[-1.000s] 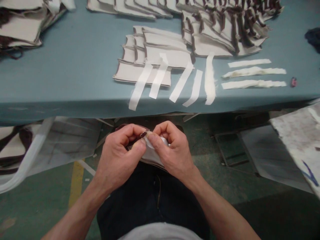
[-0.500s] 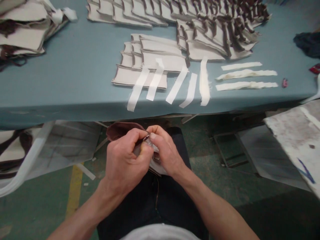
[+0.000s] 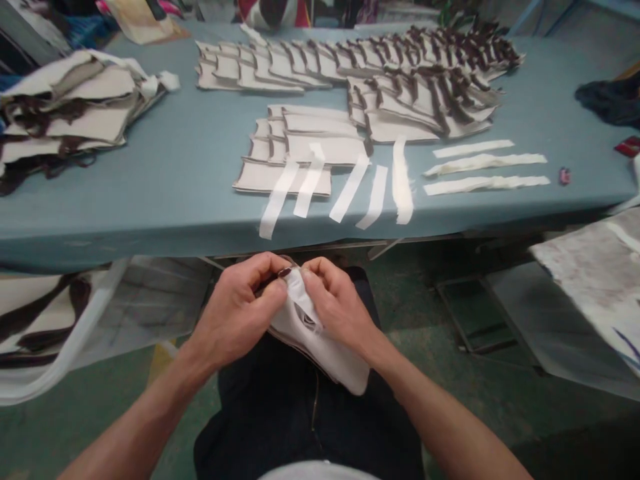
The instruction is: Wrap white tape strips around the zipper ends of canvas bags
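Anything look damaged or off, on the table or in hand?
Yes: near the front edge of the table, one white strip has ragged, frayed sides, unlike the neater strips left of it. The pale piece between the left hand and right hand shows nothing clearly amiss.

Pale fabric [image 3: 333, 352] more exposed, fingers [image 3: 314, 285] farther apart

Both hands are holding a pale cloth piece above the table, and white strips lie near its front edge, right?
Not above the table: the head view shows the left hand and right hand holding the pale cloth piece above the lap. The white strips are as you say.
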Available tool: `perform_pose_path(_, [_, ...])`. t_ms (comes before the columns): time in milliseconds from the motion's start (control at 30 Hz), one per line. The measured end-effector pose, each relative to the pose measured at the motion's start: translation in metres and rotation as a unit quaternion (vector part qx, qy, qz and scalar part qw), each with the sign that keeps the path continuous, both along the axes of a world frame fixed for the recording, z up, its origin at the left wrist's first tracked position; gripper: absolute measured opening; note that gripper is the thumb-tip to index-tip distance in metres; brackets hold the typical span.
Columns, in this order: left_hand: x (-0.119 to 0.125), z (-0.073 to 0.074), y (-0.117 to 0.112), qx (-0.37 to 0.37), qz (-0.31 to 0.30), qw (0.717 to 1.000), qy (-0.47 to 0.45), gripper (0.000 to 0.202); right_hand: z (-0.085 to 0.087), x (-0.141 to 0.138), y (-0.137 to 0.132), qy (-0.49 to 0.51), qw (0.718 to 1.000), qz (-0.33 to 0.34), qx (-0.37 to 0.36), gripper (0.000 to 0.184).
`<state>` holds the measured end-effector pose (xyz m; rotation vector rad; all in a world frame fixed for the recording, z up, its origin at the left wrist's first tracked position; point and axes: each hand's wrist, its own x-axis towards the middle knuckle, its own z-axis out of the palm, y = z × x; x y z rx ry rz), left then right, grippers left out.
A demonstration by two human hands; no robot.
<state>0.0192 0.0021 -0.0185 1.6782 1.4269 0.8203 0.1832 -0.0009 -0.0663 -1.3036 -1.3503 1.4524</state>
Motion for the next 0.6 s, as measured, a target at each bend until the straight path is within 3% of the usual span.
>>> perform_pose_path(133, [-0.011, 0.027, 0.01, -0.016, -0.021, 1.0, -0.01, 0.021, 0.002, 0.023, 0.005, 0.015, 0.998, 0.066, 0.017, 0.041])
perform_pose_path(233, [-0.014, 0.039, 0.013, -0.038, -0.052, 0.998, -0.009, 0.021, 0.007, 0.039, 0.007, 0.015, 0.998, 0.035, 0.043, 0.045])
perform_pose_path(333, [-0.01, 0.044, 0.011, -0.042, -0.066, 0.997, -0.016, 0.021, 0.022, 0.049, 0.008, -0.018, 0.989, -0.034, 0.142, 0.03])
perform_pose_path(400, [-0.005, 0.046, 0.01, -0.045, -0.078, 0.996, -0.025, 0.021, 0.037, 0.052, 0.01, -0.031, 0.973, -0.03, 0.226, 0.022])
perform_pose_path(500, [0.002, 0.05, 0.008, -0.037, -0.109, 0.993, -0.019, 0.02, 0.057, 0.05, 0.019, -0.051, 0.944, 0.055, 0.32, 0.035])
perform_pose_path(600, [0.004, 0.053, 0.006, 0.015, -0.13, 0.991, 0.024, 0.022, 0.065, 0.045, 0.033, -0.095, 0.902, 0.157, 0.391, 0.018])
